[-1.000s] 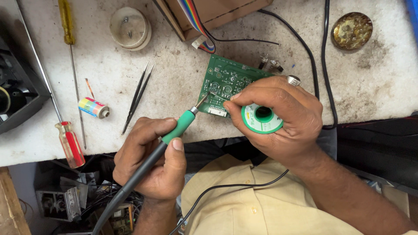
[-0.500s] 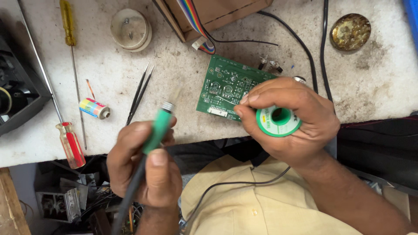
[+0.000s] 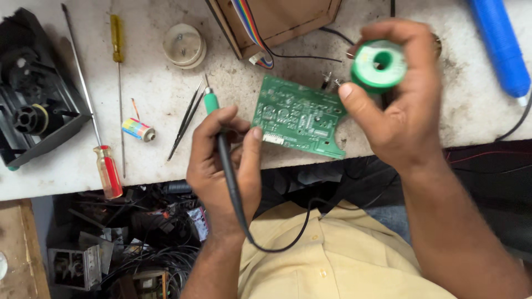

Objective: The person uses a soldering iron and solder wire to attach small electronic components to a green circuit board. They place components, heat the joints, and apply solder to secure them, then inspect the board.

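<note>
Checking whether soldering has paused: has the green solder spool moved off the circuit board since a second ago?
Yes. The right hand has lifted the solder spool from the circuit board's near edge to beyond its far right corner.

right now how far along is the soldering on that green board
Done: cannot tell, the joints on the green circuit board are too small to judge. In hand: the left hand holds the green-handled soldering iron, tip off the board; the right hand holds the green solder spool lifted above the bench. Left: neither iron nor solder touches the board at this moment, so any joint is yet to be made.
</note>
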